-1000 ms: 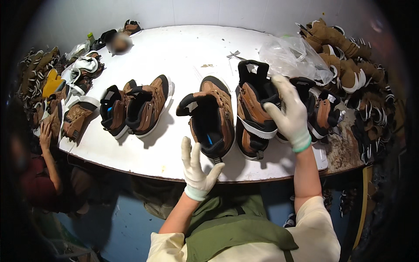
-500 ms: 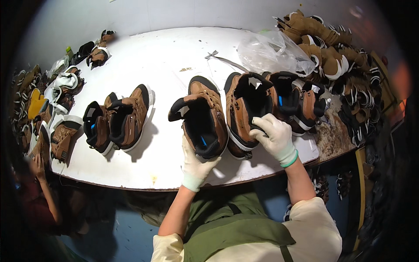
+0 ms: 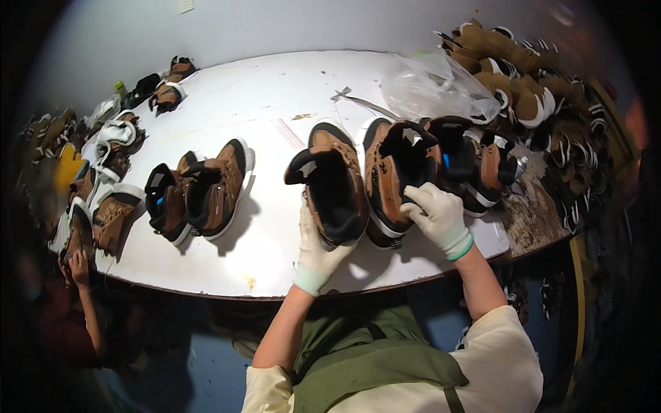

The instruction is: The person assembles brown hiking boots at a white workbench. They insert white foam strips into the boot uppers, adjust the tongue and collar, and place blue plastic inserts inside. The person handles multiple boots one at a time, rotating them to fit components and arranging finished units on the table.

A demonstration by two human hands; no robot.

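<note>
On a white table [image 3: 268,93] by a pale wall [image 3: 289,26], both hands [image 3: 318,253] [image 3: 438,217] grasp brown shoes [image 3: 337,189] [image 3: 384,180].

- Wall [image 3: 289,29]: pale grey, bearing a small plate [image 3: 185,6]
- Desk [image 3: 268,89]: white, smudged, mottled brown toward its right end
- Floor [image 3: 213,365]: blue, dark-flecked
- Yellow post [image 3: 579,296] at right
- Light: bright on the desk, dim below

A pair of shoes [image 3: 222,186] sits on the table [image 3: 268,258], left of the middle shoe [image 3: 354,189]; a second shoe [image 3: 385,186] stands just right of that. Behind lies a plastic bag [image 3: 437,89], left of a shoe heap [image 3: 527,86].
</note>
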